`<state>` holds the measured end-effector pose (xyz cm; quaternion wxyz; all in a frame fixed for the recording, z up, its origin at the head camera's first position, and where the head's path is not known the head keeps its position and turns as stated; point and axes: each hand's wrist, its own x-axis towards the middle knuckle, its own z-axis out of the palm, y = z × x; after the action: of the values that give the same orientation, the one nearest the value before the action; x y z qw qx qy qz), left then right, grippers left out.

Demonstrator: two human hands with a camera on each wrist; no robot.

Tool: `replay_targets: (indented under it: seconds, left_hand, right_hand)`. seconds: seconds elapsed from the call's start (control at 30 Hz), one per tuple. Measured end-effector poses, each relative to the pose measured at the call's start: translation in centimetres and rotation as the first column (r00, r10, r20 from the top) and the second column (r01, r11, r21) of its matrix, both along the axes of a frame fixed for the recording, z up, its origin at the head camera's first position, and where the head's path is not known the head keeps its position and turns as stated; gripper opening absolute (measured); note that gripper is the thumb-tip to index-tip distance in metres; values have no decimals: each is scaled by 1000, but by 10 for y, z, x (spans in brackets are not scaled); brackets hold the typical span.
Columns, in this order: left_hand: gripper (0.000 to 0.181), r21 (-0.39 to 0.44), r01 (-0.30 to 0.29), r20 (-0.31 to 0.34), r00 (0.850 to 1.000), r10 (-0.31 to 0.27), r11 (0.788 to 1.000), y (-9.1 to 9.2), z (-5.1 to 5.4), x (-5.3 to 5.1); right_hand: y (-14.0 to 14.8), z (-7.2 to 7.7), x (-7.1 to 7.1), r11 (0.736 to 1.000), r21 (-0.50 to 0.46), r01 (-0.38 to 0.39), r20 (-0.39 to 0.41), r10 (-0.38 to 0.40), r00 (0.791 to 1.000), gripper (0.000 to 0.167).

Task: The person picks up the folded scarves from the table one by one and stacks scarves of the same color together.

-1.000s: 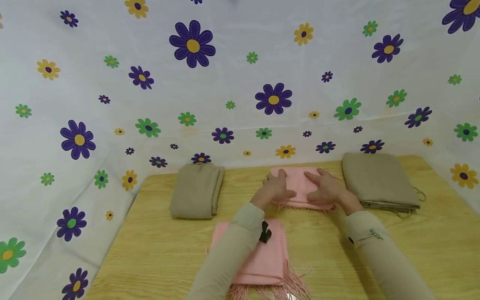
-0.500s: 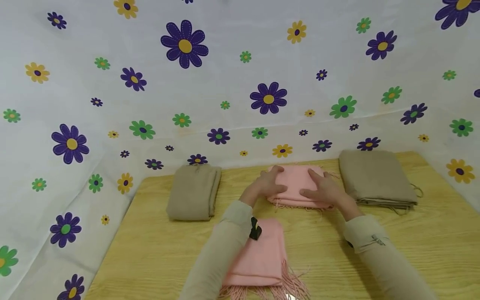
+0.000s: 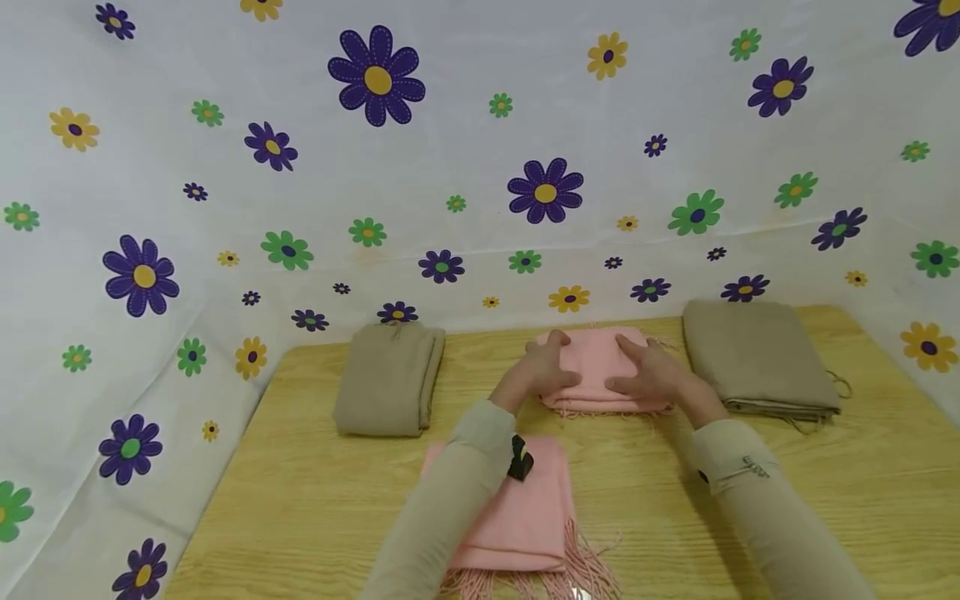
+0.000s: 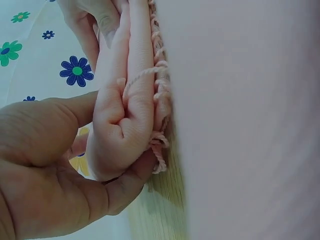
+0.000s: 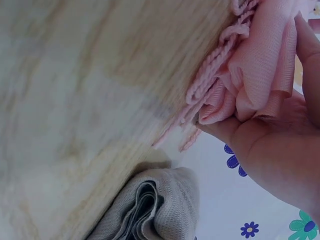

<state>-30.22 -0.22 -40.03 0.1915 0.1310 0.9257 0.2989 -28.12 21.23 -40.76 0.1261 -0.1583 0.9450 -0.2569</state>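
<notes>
A folded pink fringed scarf [image 3: 597, 358] lies near the back of the table. My left hand [image 3: 538, 368] grips its left end and my right hand [image 3: 658, 375] its right end, thumbs over the top. In the left wrist view, the left thumb presses on the scarf's thick rolled edge [image 4: 120, 145] while fingers reach under it. Seen from the right wrist, fingers are tucked beneath the scarf's layered end [image 5: 260, 70], with twisted tassels hanging beside them. Part of the fingers is hidden behind the cloth.
A second folded pink scarf [image 3: 525, 525] lies in front, partly under my left sleeve [image 3: 450, 492]. Folded beige cloths stand left [image 3: 388, 379] and right [image 3: 757, 358] on the wooden table [image 3: 300, 517]. A flower-print sheet [image 3: 450, 133] walls the back and sides.
My left hand has shifted slightly left, from on top of the scarf to its left end. My right hand stays at the right end. The head view has shifted a little.
</notes>
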Motion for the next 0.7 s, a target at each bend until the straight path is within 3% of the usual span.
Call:
replay_targets:
  seconds: [0.13,0.27,0.37,0.43,0.53,0.6,0.7]
  left_hand:
    - [59,-26,-36,-11,999,36,999,4,2,4]
    - [58,-131,-83,-86,994,72,988,8,2,9]
    - [70,-184,-116,-124,988,94,976,10,1,11]
    - [84,-156,-147,-108,986,131,977,10,-2,10]
    - [104,-39,-205,-36,978,204,978,7,-4,6]
    - [109,33,-234,14,972,233,972,4,-5,3]
    - [108,130,-235,61,972,229,963,1,-6,0]
  right_hand:
    - [0,-1,-3,1000,-3,3,10,-3,1000,86]
    - [-2,-5,-2,1000,17,14,2,-14,1000,86]
    - [-4,-6,0,999,31,16,-22,-15,1000,86]
    - [-4,-6,0,999,32,26,-47,-25,999,85]
    - [-3,-4,-1,998,-13,59,-49,-59,997,89]
    - [-1,-2,-2,994,-64,84,-18,-85,996,95]
    - [5,-2,-6,971,-201,126,92,-109,990,103]
